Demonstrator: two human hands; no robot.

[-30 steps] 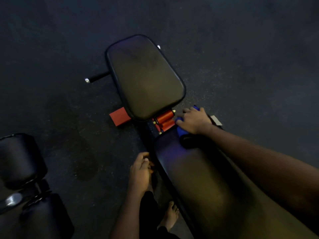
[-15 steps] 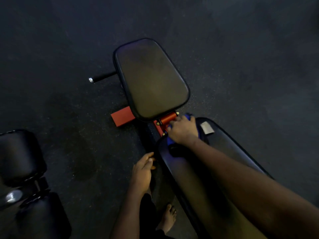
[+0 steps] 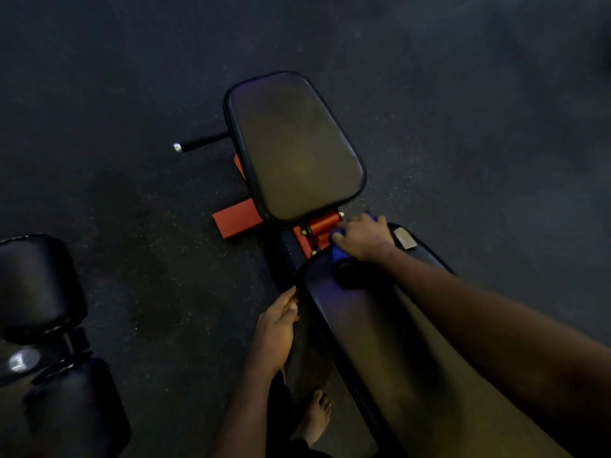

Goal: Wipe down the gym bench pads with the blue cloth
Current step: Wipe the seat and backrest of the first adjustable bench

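The gym bench has a black seat pad (image 3: 294,150) farther from me and a long black back pad (image 3: 373,328) running toward me at lower right. My right hand (image 3: 362,238) presses the blue cloth (image 3: 338,251) onto the far end of the long pad, fingers curled over it; most of the cloth is hidden under the hand. My left hand (image 3: 276,328) rests with straight fingers against the long pad's left edge, holding nothing.
The orange bench frame (image 3: 236,219) and hinge (image 3: 322,224) show between the two pads, with a black handle bar (image 3: 201,143) sticking out left. A grey label (image 3: 405,238) sits on the long pad. Another black padded machine (image 3: 43,325) stands at lower left. My bare foot (image 3: 315,416) is on the dark floor.
My right hand has slid the cloth leftward across the far end of the long pad, from near the grey label toward the hinge. My left hand stays at the pad's edge.
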